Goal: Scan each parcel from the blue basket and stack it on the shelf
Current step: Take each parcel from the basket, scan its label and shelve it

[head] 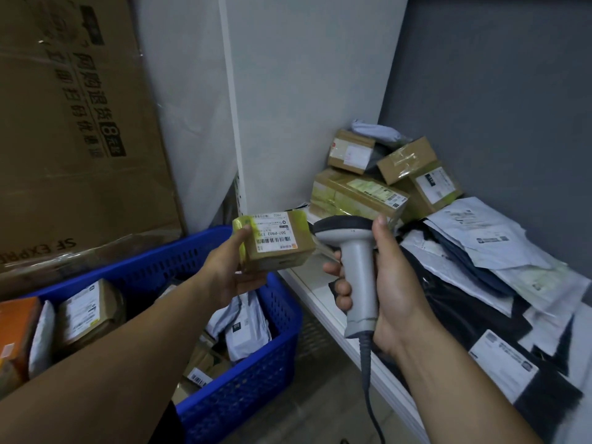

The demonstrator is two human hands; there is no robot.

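The blue basket point(282, 312) is sitting nearest, at lower left. Its right wall is running just beside the front edge of the white shelf point(320, 299). Loose parcels are lying inside it: a brown box point(89, 312), a white poly bag point(246, 328) and an orange box point(16, 331) at the frame edge. The scanner cable point(366, 373) is hanging down across the shelf edge.

The right hand point(390, 283) is gripping the grey handle of the scanner point(355, 248), with the fingers curled round it and the thumb lying up along its right side. The scanner head is pointing left. The left hand point(230, 270) is holding the small brown parcel point(278, 241), with the thumb pressing on its yellow-taped corner and the fingers supporting it underneath. The parcel is being held above the basket's far right corner, with the barcode label facing up. Its right edge is just beside the scanner head.

Behind the hands, a bare strip of shelf is showing along the front edge. To the right, a pile of mailer bags point(480, 267) is covering the shelf. At the back, stacked cardboard boxes point(362, 193) are filling the corner between the white panel point(288, 91) and the grey wall point(496, 91). A large carton point(80, 139) is standing behind the basket.
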